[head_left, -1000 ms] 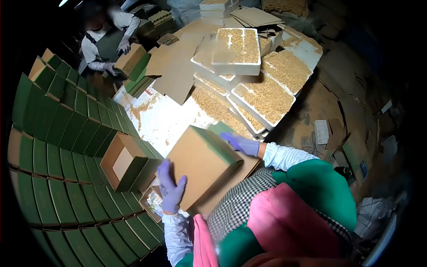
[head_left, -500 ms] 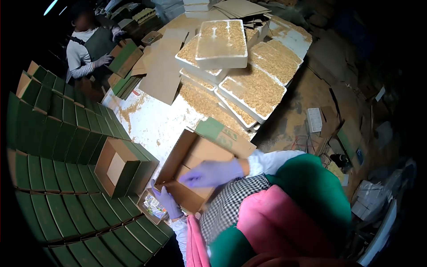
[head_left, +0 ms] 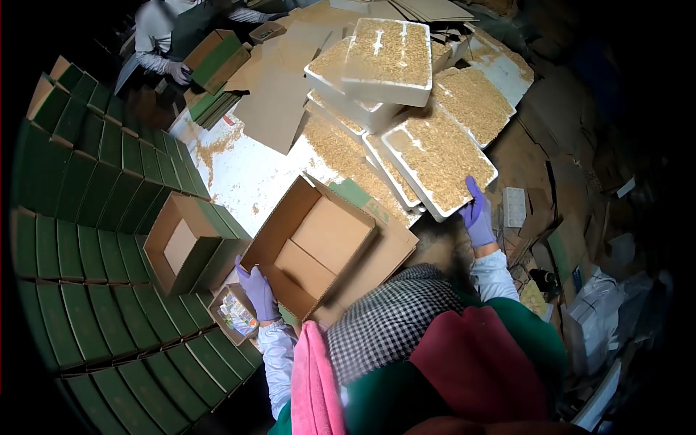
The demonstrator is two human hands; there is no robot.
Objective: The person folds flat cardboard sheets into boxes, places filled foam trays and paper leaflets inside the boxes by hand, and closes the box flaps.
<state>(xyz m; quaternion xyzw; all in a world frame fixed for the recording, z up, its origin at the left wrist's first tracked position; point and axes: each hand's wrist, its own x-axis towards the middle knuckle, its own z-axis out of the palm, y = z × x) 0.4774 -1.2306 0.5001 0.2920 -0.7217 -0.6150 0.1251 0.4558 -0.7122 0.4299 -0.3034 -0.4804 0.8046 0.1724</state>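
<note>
An open cardboard box (head_left: 319, 244) with a brown inside sits tilted in front of me over a flat piece of cardboard (head_left: 391, 243). My left hand (head_left: 258, 293), in a purple glove, grips its near left wall, some fingers outside it. Out to the right, my right hand (head_left: 478, 219), also gloved, is at the near right corner of a white foam tray (head_left: 442, 163) filled with light-brown flaky material. Its fingers are apart and reach up along the tray's corner; whether they touch the rim is unclear.
More filled foam trays (head_left: 389, 61) are stacked behind. Green cardboard boxes (head_left: 94, 254) are piled high at left, with one open box (head_left: 190, 243) beside mine. A small box of printed packets (head_left: 235, 313) lies near my left hand. A co-worker (head_left: 177, 43) handles a green box across the table.
My right hand has left the box's inside and moved right to the foam tray. The box has shifted slightly up and left and tilted, with my left hand still at its left wall.
</note>
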